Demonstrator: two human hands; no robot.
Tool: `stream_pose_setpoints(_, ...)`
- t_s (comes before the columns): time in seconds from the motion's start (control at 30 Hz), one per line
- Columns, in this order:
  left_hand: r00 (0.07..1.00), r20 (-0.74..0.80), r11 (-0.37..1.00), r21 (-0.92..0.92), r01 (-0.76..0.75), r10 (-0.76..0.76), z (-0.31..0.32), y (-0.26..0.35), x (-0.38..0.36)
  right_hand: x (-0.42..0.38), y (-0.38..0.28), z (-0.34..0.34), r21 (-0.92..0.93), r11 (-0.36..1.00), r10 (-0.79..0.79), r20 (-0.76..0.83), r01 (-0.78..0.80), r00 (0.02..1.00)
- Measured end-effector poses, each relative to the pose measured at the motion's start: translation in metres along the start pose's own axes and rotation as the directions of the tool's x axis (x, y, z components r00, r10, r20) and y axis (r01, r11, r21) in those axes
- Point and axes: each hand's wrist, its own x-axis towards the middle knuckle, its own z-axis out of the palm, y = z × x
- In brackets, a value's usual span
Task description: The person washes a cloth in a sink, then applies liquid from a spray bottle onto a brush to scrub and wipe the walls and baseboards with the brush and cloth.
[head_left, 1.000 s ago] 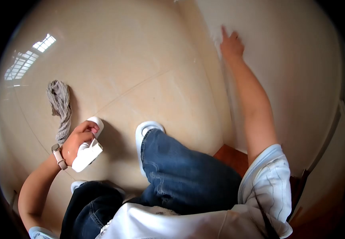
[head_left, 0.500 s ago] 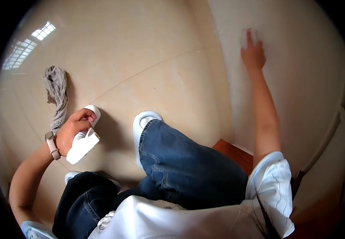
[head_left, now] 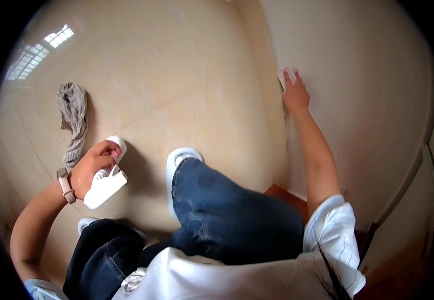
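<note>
My left hand (head_left: 93, 167), with a watch at the wrist, is wrapped round a white spray bottle (head_left: 105, 190). The bottle's white trigger head points toward me and its base shows beyond my fingers. Further right, my right hand (head_left: 296, 94) presses a whitish pad (head_left: 287, 77) against the pale wall panel (head_left: 357, 100), near its lower edge by the floor. What the pad is made of is too small to tell. A twisted grey-brown cloth (head_left: 72, 117) lies on the floor just beyond my left hand.
Glossy beige tiles form the floor (head_left: 177, 65). My feet in white slippers (head_left: 173, 200) and my legs in dark jeans are below. A reddish-brown wooden piece (head_left: 287, 196) sits beside my right knee, and a dark curved edge runs at the far right.
My right hand has moved left and closer to me along the panel with the pad, to the panel's edge. My left hand with the spray bottle has hardly moved.
</note>
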Motion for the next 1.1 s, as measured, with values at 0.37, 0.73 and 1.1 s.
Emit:
stream_pose_setpoints(0.37, 1.0, 0.021, 1.0, 0.029, 0.002, -0.002, -0.002, -0.003, -0.003, 0.016, -0.025, -0.006, -0.034, 0.999, 0.023, 0.097, -0.019, 0.995)
stream_pose_setpoints(0.73, 0.999, -0.031, 1.0, 0.03, 0.009, -0.008, 0.0, 0.0, -0.002, -0.002, -0.005, -0.003, -0.112, 0.987, 0.119, 0.003, -0.118, 0.993)
stream_pose_setpoints(1.1, 1.0, -0.001, 0.999, 0.045, 0.026, -0.026, 0.001, 0.0, 0.0, -0.021, 0.01, 0.004, -0.124, 0.992, 0.01, -0.178, -0.033, 0.984)
